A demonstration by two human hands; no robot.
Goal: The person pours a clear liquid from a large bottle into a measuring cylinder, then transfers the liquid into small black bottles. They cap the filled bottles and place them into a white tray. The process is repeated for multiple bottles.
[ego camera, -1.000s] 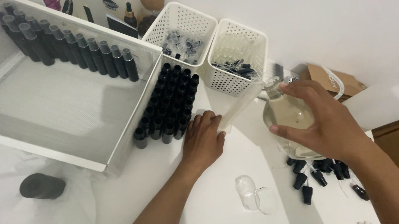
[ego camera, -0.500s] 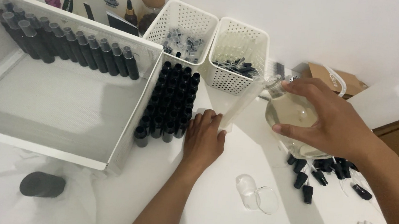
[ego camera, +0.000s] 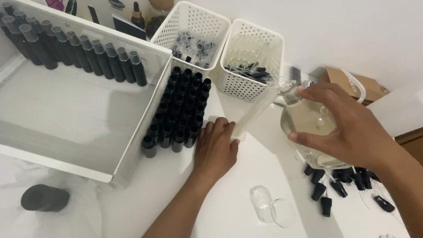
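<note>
My right hand (ego camera: 351,131) grips a round clear glass flask (ego camera: 308,124) of pale liquid, tilted so its neck points left toward the top of a tall clear measuring cylinder (ego camera: 256,110). My left hand (ego camera: 215,150) rests on the white table and holds the cylinder's base. Just left of that hand stands a block of several small black bottles (ego camera: 180,108) with open necks.
A big white mesh tray (ego camera: 131,142) at left holds a row of capped dark bottles (ego camera: 68,48). Two white perforated baskets (ego camera: 170,32) (ego camera: 231,79) stand behind. Loose black dropper caps (ego camera: 334,185), a clear glass stopper (ego camera: 271,207), a black cylinder (ego camera: 44,197) and a white jug (ego camera: 414,110) lie around.
Almost nothing has moved; the flask and my right hand have shifted very slightly while staying tilted over the cylinder.
</note>
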